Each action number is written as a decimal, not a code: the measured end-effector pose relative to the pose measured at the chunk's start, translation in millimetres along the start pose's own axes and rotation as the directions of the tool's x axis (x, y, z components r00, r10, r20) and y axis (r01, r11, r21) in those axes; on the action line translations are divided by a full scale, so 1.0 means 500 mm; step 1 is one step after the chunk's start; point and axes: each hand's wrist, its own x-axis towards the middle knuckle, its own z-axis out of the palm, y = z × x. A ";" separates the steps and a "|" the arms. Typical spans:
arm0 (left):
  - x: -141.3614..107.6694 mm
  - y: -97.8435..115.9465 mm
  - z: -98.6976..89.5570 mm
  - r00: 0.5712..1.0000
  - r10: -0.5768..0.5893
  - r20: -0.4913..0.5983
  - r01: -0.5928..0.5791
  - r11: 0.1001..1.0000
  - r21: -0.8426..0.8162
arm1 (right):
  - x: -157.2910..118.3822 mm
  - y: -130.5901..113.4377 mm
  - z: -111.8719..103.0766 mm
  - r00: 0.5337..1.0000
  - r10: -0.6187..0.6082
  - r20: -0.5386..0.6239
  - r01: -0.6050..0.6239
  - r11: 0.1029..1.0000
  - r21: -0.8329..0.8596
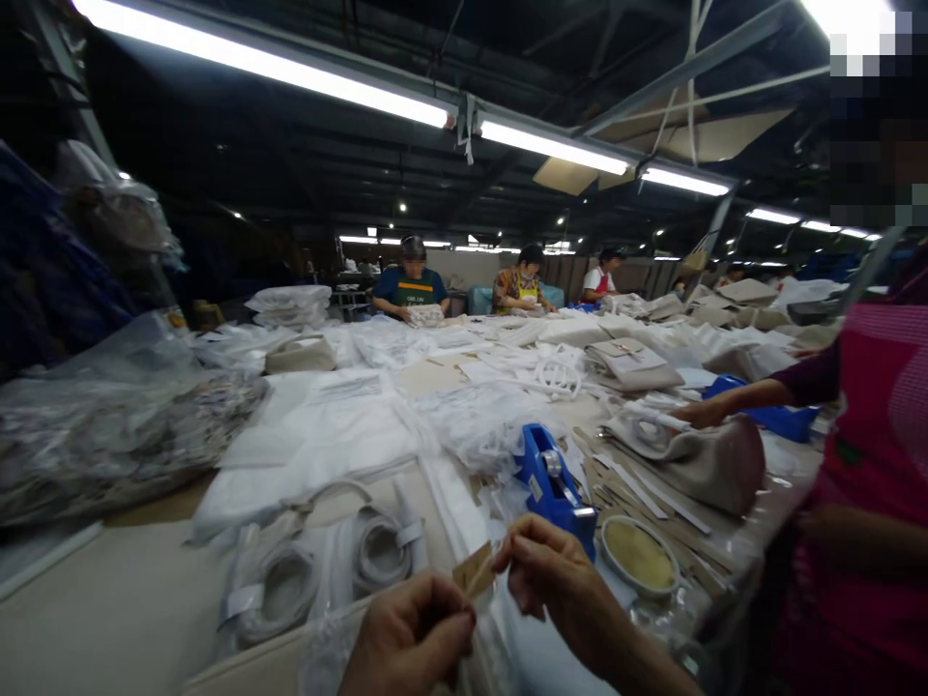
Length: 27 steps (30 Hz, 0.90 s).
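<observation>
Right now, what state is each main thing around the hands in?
Left hand, fingertips pinched, contents unclear
Right hand, pinching the tag's edge
Brown tag, held up
Coiled straps, banded
Tape dispenser, upright
Round dish, uncovered
Overhead lights, lit

Dim overall, dark ceiling [304, 169]; white tube lights [268, 61] overhead glaring (burnt out to pure white); pale wrapping [319, 420] below catching light; side edges shadowed, soft, wide-angle stretched

matt brown paper slip [471, 568] — smooth plastic tape dispenser [555, 496], glossy crinkled film [475, 418]
</observation>
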 end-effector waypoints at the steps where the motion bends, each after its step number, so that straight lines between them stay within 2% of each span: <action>1: -0.001 0.016 -0.010 0.998 -0.048 0.042 0.051 0.994 -0.093 | -0.005 0.009 -0.009 0.999 -0.037 -0.034 0.035 0.997 -0.074; 3: -0.001 0.048 -0.030 0.989 -0.112 0.098 0.130 0.969 -0.210 | -0.013 0.034 -0.024 0.997 -0.072 0.009 0.072 0.982 -0.175; 5: -0.003 0.078 -0.045 0.981 -0.141 0.130 0.172 0.948 -0.266 | -0.018 0.062 -0.025 0.984 -0.029 0.178 0.067 0.975 -0.210; 7: -0.006 0.103 -0.054 0.977 -0.148 0.151 0.187 0.938 -0.292 | -0.020 0.085 -0.008 0.947 0.015 0.320 0.067 0.968 -0.244; 8: -0.008 0.112 -0.056 0.977 -0.147 0.157 0.188 0.936 -0.298 | -0.019 0.092 0.006 0.936 0.022 0.352 0.077 0.961 -0.265; 10: -0.009 0.125 -0.058 0.977 -0.147 0.156 0.189 0.935 -0.300 | -0.012 0.098 0.039 0.924 -0.003 0.383 0.121 0.951 -0.285; 13: -0.008 0.133 -0.057 0.979 -0.139 0.152 0.178 0.942 -0.283 | 0.000 0.101 0.084 0.899 -0.056 0.435 0.169 0.960 -0.224; 17: -0.002 0.141 -0.060 0.980 -0.147 0.137 0.177 0.953 -0.245 | 0.008 0.115 0.114 0.901 -0.002 0.434 0.064 0.989 -0.130; 20: 0.004 0.151 -0.078 0.993 -0.114 0.042 0.120 0.978 -0.173 | 0.007 0.114 0.104 0.912 0.116 0.394 -0.042 0.981 -0.191; 23: 0.009 0.147 -0.103 0.996 -0.036 -0.076 0.043 0.995 0.090 | 0.009 0.081 0.070 0.870 0.349 0.349 -0.184 0.885 -0.428; 25: 0.010 0.128 -0.113 0.992 0.041 -0.120 0.006 0.929 0.370 | 0.014 0.048 0.049 0.882 0.381 0.277 -0.101 0.728 -0.678; 27: 0.010 0.101 -0.113 0.990 0.096 -0.107 -0.017 0.817 0.576 | 0.022 0.021 0.041 0.934 0.268 0.235 0.058 0.535 -0.843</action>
